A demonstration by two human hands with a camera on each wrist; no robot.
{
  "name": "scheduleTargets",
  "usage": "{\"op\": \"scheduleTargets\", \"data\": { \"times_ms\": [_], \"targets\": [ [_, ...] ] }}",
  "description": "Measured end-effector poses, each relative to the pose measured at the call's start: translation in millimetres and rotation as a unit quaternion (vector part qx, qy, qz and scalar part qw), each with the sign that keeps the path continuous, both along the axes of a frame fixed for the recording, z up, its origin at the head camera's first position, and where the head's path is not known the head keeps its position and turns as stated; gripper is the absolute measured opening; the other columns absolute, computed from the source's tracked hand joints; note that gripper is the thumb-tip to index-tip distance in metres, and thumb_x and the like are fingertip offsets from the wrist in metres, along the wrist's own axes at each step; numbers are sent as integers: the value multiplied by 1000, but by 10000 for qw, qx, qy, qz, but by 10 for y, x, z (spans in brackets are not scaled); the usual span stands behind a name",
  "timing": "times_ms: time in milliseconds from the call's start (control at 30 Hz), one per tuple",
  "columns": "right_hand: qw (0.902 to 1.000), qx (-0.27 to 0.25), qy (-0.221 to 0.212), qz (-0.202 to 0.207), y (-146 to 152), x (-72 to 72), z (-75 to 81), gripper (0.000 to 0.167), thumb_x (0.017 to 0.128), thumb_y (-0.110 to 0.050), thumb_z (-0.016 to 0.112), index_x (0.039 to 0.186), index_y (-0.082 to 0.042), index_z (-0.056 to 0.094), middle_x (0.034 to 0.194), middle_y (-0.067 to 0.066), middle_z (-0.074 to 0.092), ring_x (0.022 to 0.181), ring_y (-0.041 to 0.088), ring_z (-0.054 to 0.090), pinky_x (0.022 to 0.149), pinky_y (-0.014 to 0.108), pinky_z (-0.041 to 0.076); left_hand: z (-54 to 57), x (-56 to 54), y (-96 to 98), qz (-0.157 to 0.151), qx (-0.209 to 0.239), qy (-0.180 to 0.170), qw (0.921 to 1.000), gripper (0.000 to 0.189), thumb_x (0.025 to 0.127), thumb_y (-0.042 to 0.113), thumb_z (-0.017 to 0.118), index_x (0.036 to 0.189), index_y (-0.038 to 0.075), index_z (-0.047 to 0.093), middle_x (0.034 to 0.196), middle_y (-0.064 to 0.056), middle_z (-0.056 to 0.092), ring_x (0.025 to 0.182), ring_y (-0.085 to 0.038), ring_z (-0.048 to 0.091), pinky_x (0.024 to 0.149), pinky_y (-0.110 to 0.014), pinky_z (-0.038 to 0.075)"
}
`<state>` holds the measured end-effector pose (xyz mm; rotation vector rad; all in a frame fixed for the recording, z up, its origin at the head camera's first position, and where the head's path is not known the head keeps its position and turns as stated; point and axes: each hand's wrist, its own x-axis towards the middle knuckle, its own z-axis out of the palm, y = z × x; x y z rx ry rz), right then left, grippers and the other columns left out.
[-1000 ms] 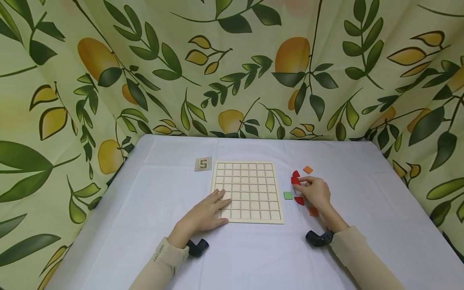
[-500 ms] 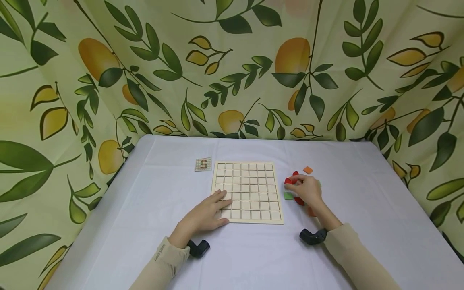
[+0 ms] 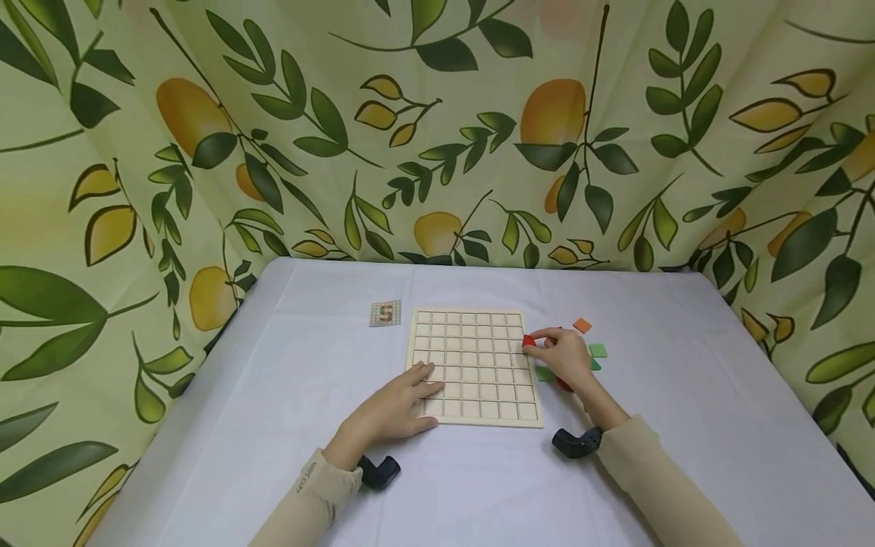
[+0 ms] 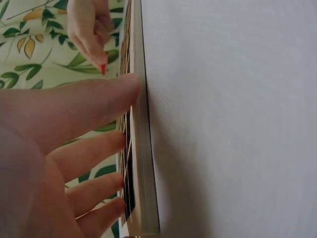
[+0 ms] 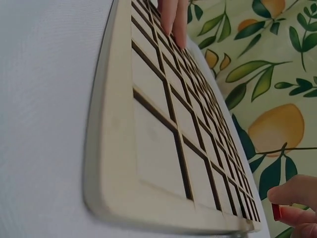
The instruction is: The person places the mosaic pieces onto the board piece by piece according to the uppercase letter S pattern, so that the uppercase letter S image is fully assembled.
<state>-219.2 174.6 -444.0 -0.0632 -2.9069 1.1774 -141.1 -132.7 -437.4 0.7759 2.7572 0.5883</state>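
Note:
A pale wooden grid board (image 3: 481, 372) with square cells lies on the white cloth. My left hand (image 3: 393, 403) rests along the board's near left corner, fingers spread and fairly straight; in the left wrist view its thumb (image 4: 124, 89) touches the board's edge. Between thumb and fingertips, my right hand (image 3: 567, 357) pinches a small flat red piece (image 3: 529, 341) at the board's right edge. The right wrist view shows that red piece (image 5: 276, 212) held above the board; its full outline is covered by the fingers.
Right of the board lie a green square (image 3: 544, 374), another green square (image 3: 598, 350), an orange square (image 3: 582, 325) and a red piece (image 3: 563, 385), some partly hidden by the right hand. A small patterned grid card (image 3: 386, 313) lies beyond the board's left side.
My right hand has taken the red piece from the loose pieces and moved it left to the board's right edge. The left hand stays on the board; the head view has shifted slightly.

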Motion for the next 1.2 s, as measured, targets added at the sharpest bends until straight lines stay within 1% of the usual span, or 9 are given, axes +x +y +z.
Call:
{"op": "scheduleTargets", "data": {
  "times_ms": [233,433,533,633,733,833,1000,1100,1200],
  "targets": [
    [9997,-220,-77,84,-142,-64,-45,36,81,-23,77,108,0,71,55,-4,32,53,11,29,52,22,22,-26,17,5,20,-37,-73,10000,60,89,34,66,142,13,48,159,-15,30,150,-36,25,120,-52,31],
    [9984,-519,161,162,-251,-50,-29,33,79,-20,77,104,2,72,51,-6,31,49,8,27,50,22,22,-30,31,0,56,-69,-64,9999,59,89,35,65,142,14,49,159,-14,30,150,-35,26,120,-52,32],
    [9985,-529,106,125,-281,-65,-34,34,79,-21,77,104,1,72,52,-6,31,50,9,27,50,22,21,-24,35,1,11,-155,-31,9999,58,90,35,64,142,17,48,159,-13,31,150,-34,26,120,-51,32],
    [9986,-519,-65,79,-305,-107,-50,36,79,-22,77,107,0,72,54,-4,32,53,11,29,52,23,21,-18,37,6,-55,-262,25,9996,57,91,36,63,143,18,48,159,-14,31,150,-34,26,120,-50,31],
    [9988,-468,-133,111,-337,-149,-55,36,80,-23,78,108,-1,72,55,-4,33,54,12,31,52,23,23,-18,35,11,-95,-313,58,9994,56,91,36,62,143,18,48,159,-15,30,150,-35,25,120,-50,31],
    [9988,-452,-158,129,-373,-183,-55,35,80,-23,78,107,-2,72,55,-4,34,55,12,32,52,23,23,-22,36,14,-86,-321,19,9994,56,92,35,62,143,19,48,159,-14,30,150,-35,25,121,-50,31],
    [9985,-489,-54,229,-420,-215,-46,34,80,-23,77,106,-2,72,54,-4,34,53,12,32,50,22,22,-28,33,22,-46,-284,-57,9996,55,92,34,61,143,20,47,160,-13,29,150,-34,24,121,-51,30],
    [9980,-516,36,351,-435,-237,-49,33,81,-22,77,105,-1,72,54,-4,35,53,12,32,51,23,24,-28,32,29,-53,-285,-30,9996,55,92,34,62,143,19,47,159,-14,30,150,-35,24,120,-51,30],
    [9977,-542,37,394,-442,-258,-60,32,81,-21,76,105,0,72,55,-4,35,54,12,33,53,23,25,-26,30,38,-56,-280,-22,9996,55,91,34,62,143,19,48,159,-14,30,150,-35,25,120,-51,31]
  ]
}}
